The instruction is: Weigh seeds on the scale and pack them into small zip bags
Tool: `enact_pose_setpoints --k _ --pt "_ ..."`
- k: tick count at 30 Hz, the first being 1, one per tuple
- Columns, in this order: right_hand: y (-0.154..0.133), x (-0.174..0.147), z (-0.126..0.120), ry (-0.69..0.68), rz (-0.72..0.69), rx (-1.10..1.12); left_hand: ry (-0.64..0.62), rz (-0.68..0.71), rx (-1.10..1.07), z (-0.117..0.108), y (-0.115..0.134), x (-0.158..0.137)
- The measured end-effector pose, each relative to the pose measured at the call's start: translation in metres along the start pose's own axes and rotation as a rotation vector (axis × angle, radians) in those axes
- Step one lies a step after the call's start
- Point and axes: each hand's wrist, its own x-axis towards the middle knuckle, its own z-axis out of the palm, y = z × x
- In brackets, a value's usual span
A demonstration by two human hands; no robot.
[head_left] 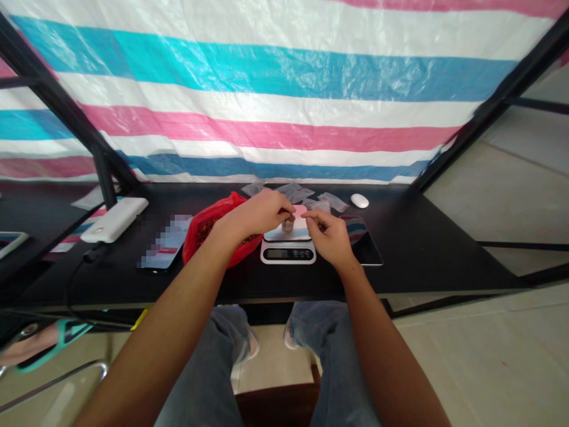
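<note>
A white kitchen scale (267, 251) with a small display and buttons stands at the table's front edge. On its shiny plate sits a small clear cup (288, 226) with brown content. My left hand (269, 211) reaches over the red bag, its fingertips pinched together at the top of the cup; what they hold is too small to name. From the other side my right hand (331, 235) comes to the plate's right edge, fingers curled and thumb near forefinger, with something dark perhaps between them. The red plastic bag (192, 244) lies open left of the scale, holding brown bits, partly behind my left forearm.
Several small clear plastic bags (333, 201) lie behind the scale. A white mouse (360, 200) and a dark tablet (367, 243) are to the right. Leftward are a phone (166, 246) and a white block with a cable (115, 219). A striped sheet (284, 112) hangs behind.
</note>
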Motion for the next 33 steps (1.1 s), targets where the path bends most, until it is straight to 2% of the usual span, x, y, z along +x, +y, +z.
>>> enact_pose_setpoints --k 10,20,26,33 --pt "-0.0023 -0.0002 -0.0003 -0.014 0.014 -0.002 -0.001 0.01 -0.018 0.0006 -0.0007 -0.001" --pt "-0.0014 -0.0002 0.0002 -0.031 0.009 -0.014 0.079 -0.06 -0.121 0.0037 0.0011 -0.004" --pt "-0.0013 -0.0006 0.0005 -0.029 0.024 -0.025 0.087 -0.036 -0.114 0.0053 -0.0039 -0.0032" --pt "-0.0025 -0.001 0.0007 -0.042 0.028 -0.008 0.082 -0.071 -0.135 0.005 -0.0029 -0.0046"
